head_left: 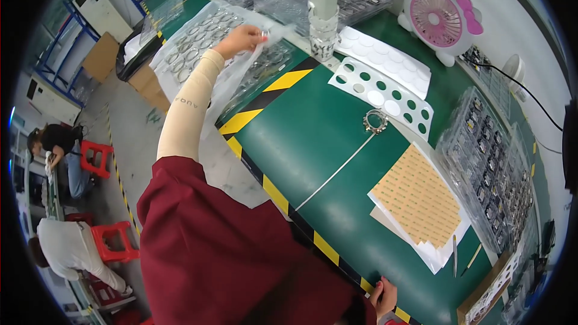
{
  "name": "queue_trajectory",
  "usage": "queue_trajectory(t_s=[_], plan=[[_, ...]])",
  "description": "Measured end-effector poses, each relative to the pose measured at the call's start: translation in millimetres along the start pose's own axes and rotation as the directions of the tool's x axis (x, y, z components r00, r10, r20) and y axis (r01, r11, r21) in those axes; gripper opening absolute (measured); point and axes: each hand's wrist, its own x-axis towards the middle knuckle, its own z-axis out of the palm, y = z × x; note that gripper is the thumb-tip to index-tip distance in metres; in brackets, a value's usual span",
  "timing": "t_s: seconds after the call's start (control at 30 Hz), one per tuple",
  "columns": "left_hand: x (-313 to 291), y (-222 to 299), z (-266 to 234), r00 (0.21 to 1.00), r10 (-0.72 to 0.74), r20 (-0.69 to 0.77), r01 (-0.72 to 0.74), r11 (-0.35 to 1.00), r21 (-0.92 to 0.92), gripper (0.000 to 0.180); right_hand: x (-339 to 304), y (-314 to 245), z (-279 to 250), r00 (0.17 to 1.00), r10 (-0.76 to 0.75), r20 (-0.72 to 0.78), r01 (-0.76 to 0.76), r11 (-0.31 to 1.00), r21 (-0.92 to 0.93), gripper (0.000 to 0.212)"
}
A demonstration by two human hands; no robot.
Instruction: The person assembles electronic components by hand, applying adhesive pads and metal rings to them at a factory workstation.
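My left hand (239, 41) reaches far across to a clear tray (158, 66) with rows of metal rings (191, 55), partly under thin white film. Its thumb and fingers are pinched together over the tray's right side; what they hold is too small to make out. My right hand (385, 298) is curled closed by the near table edge, and its contents, if any, are hidden. Farther up the green table (325, 162), out of reach of both hands, a single ring-shaped metal part (375, 121) lies at the end of a thin white line.
Right of the ring are a white sheet with round holes (346, 78), tan adhesive sheets (418, 195), tweezers (455, 256) and stacked clear trays of dark parts (481, 162). A post (324, 12) and a pink-and-white fan (436, 18) stand behind. Two people sit at left near red stools (114, 241).
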Motion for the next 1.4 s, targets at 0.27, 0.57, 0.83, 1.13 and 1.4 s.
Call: queue_trajectory(t_s=[0.27,0.57,0.83,1.13,1.4], plan=[[-95.6,-56.2,-23.1,0.869,-0.194,-0.456,-0.225,0.664,-0.713,0.026,17.9,-6.5,0.3,0.954,-0.296,0.038,0.298,0.949,-0.101,0.007],[-169.6,-60.1,25.3,0.932,-0.192,-0.306,0.273,0.930,0.248,0.034,17.6,5.1,-6.9,0.907,-0.374,0.193,0.398,0.912,-0.099,0.007],[-171.4,-64.2,5.5,0.910,-0.391,-0.135,0.343,0.896,-0.284,0.024,19.8,-0.1,0.5,0.874,-0.486,0.020,0.481,0.860,-0.171,0.003],[-163.7,-65.1,19.2,0.944,-0.182,-0.276,0.241,0.951,0.194,0.037,20.4,-1.5,4.6,0.861,-0.506,-0.056,0.490,0.853,-0.181,0.005],[-164.2,-99.5,3.3,0.874,-0.462,-0.153,0.263,0.713,-0.651,0.028,9.1,0.6,-3.6,0.903,-0.425,0.058,0.429,0.896,-0.113,0.012]])
